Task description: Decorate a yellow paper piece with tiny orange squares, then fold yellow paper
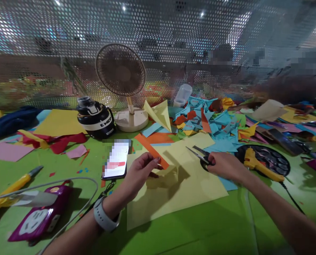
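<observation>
Pinched in my left hand (pixel 143 170) is an orange paper strip (pixel 149 148), held above a large pale yellow sheet (pixel 200 180) at the middle of the green table. My right hand (pixel 225 164) is closed on black-handled scissors (pixel 200 154), whose blades are apart and point left toward the strip. The blades do not touch the strip. A phone with a lit screen (pixel 116 159) lies to the left of my left hand.
A fan (pixel 131 122) and a black bottle (pixel 96 120) stand behind. Blue scraps (pixel 221 125) pile at back right. A yellow glue gun (pixel 264 170) rests on a black tray (pixel 282 159); another yellow tool (pixel 17 184) and a purple device (pixel 41 216) lie left.
</observation>
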Demonstrator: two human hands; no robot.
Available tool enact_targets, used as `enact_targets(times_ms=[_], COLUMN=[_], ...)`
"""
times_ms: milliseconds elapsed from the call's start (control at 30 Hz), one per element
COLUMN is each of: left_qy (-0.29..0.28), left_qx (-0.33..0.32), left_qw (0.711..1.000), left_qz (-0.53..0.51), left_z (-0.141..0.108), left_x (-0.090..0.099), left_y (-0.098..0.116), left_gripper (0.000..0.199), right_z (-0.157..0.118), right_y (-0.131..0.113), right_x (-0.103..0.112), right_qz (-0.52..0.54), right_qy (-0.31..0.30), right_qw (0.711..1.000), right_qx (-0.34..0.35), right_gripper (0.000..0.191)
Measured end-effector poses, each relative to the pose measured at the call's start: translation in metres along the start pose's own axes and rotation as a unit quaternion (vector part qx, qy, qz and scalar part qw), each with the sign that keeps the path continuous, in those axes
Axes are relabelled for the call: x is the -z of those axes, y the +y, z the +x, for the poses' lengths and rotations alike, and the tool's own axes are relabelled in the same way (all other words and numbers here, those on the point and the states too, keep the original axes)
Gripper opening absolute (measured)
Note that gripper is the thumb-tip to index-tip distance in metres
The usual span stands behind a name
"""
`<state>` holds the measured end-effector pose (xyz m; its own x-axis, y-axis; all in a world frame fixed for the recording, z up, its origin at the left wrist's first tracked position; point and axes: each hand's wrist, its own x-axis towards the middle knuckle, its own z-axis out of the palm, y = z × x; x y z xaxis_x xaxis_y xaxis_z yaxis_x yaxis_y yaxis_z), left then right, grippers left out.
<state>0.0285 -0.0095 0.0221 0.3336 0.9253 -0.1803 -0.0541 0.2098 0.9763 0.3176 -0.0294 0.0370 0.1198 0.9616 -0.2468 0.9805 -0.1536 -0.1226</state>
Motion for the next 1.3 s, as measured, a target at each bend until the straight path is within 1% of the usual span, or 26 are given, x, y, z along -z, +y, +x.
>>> enact_targets(times_ms=[100,167,200,233,300,367,400,500,600,667,733,833,967,1033,1133,1300], left_qy=[-0.001,-0.001,-0.001,-0.002,-0.005,-0.008,-0.009,-0.005,0.003,0.008,0.011,0.014,0.01,0.001,-0.008,-0.017], left_qx=[0.013,0.022,0.027,0.03,0.034,0.035,0.035,0.036,0.043,0.045,0.045,0.053,0.064,0.067,0.071,0.074], left_qw=[0.999,0.998,0.997,0.997,0.996,0.995,0.995,0.995,0.993,0.992,0.99,0.986,0.983,0.982,0.982,0.983], left_qz=[-0.04,-0.059,-0.067,-0.075,-0.085,-0.089,-0.089,-0.093,-0.106,-0.12,-0.136,-0.16,-0.174,-0.178,-0.176,-0.164], left_z=[0.001,0.003,0.004,0.006,0.008,0.009,0.009,0.008,0.006,0.005,0.005,0.005,0.005,0.005,0.005,0.005], left_x=[0.003,0.005,0.006,0.007,0.007,0.007,0.007,0.008,0.011,0.012,0.012,0.012,0.012,0.013,0.013,0.013], left_y=[-0.001,-0.003,-0.004,-0.005,-0.007,-0.009,-0.009,-0.011,-0.013,-0.014,-0.013,-0.013,-0.016,-0.018,-0.02,-0.018], left_gripper=[0.022,0.023,0.023,0.024,0.024,0.025,0.025,0.025,0.023,0.022,0.02,0.02,0.018,0.016,0.015,0.016], right_z=[-0.001,-0.005,-0.007,-0.009,-0.013,-0.017,-0.018,-0.022,-0.026,-0.029,-0.031,-0.034,-0.037,-0.038,-0.038,-0.037], right_y=[0.011,0.015,0.015,0.013,0.003,-0.012,-0.021,-0.046,-0.06,-0.065,-0.067,-0.069,-0.071,-0.072,-0.073,-0.073], right_x=[0.007,0.01,0.01,0.011,0.009,0.004,0.0,-0.011,-0.019,-0.023,-0.025,-0.028,-0.03,-0.03,-0.03,-0.029], right_qz=[0.05,0.136,0.205,0.282,0.427,0.506,0.529,0.562,0.57,0.556,0.527,0.489,0.472,0.47,0.476,0.469], right_qy=[-0.045,-0.066,-0.075,-0.085,-0.117,-0.161,-0.182,-0.229,-0.277,-0.298,-0.304,-0.31,-0.303,-0.299,-0.3,-0.303], right_qw=[0.998,0.988,0.976,0.955,0.897,0.847,0.829,0.794,0.771,0.771,0.788,0.811,0.824,0.827,0.823,0.826], right_qx=[-0.008,-0.018,-0.019,-0.018,-0.004,0.012,0.017,0.026,0.06,0.084,0.093,0.084,0.075,0.076,0.08,0.077], right_gripper=[0.011,0.014,0.018,0.023,0.032,0.038,0.04,0.045,0.046,0.044,0.042,0.04,0.035,0.032,0.03,0.03])
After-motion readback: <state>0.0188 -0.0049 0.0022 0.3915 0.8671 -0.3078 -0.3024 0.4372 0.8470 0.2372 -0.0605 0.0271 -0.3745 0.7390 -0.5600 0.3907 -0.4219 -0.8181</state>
